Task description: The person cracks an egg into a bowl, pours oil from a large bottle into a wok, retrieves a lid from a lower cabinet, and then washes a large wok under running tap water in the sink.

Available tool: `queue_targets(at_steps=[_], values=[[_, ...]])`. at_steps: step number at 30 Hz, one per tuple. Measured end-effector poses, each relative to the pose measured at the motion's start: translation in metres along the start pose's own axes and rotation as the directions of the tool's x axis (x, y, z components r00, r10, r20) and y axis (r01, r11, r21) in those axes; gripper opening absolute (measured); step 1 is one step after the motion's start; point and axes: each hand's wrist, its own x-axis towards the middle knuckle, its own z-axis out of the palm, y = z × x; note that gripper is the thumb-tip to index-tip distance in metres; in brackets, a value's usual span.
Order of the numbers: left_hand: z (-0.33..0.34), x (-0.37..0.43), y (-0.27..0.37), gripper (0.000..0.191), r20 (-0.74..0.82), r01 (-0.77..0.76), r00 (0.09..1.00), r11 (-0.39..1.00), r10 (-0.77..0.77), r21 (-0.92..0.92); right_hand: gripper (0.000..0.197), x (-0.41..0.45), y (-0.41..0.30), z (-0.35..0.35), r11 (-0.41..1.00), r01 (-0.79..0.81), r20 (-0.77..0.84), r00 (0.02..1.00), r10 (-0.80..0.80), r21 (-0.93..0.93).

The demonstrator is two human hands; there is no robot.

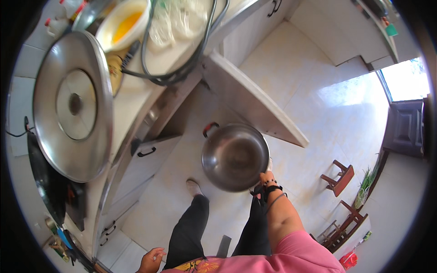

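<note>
My right hand (267, 178) grips the near side of a metal wok (237, 157), where its handle is hidden by my fingers. The wok's bowl faces up and looks bare inside. On its far left side, a red-and-black loop handle (210, 129) sticks out. An opened cabinet door (256, 99) stands just beyond the wok, with a cabinet opening to its left. Down by my left leg hangs my left hand (152, 260), fingers apart, holding nothing.
A large steel lid (73, 105) stands tilted on the counter (131, 99). Behind it are a bowl with yellow liquid (124, 29), a looped black cable (170, 80) and plastic bags (177, 22). Wooden stools (342, 181) and green onions (365, 187) are on the right.
</note>
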Motion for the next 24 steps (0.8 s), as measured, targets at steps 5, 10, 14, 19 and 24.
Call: queue_targets(at_steps=[5,10,14,19,24], values=[[-0.007,-0.016,0.01,0.031,0.024,-0.134,0.991,0.984,0.132,0.115,0.038,-0.025,0.08,-0.098,0.67,0.374,0.35,0.92,-0.178,-0.642],[0.025,-0.019,0.083,0.021,-0.059,-0.309,0.946,0.941,0.32,0.14,0.026,-0.061,0.153,-0.203,0.947,-0.102,0.067,0.99,0.128,-0.304],[0.055,-0.014,0.188,0.025,-0.014,-0.494,0.857,0.83,0.515,0.259,0.036,-0.103,0.217,-0.289,0.978,-0.158,-0.097,0.984,0.146,-0.137],[0.101,-0.003,0.304,0.035,-0.039,-0.732,0.608,0.579,0.793,0.358,0.023,-0.174,0.261,-0.409,0.987,0.027,-0.141,0.99,-0.005,0.157],[0.129,0.017,0.414,0.043,0.065,-0.753,0.478,0.371,0.876,0.543,0.017,-0.232,0.227,-0.526,0.919,-0.015,-0.118,0.991,0.067,0.393]])
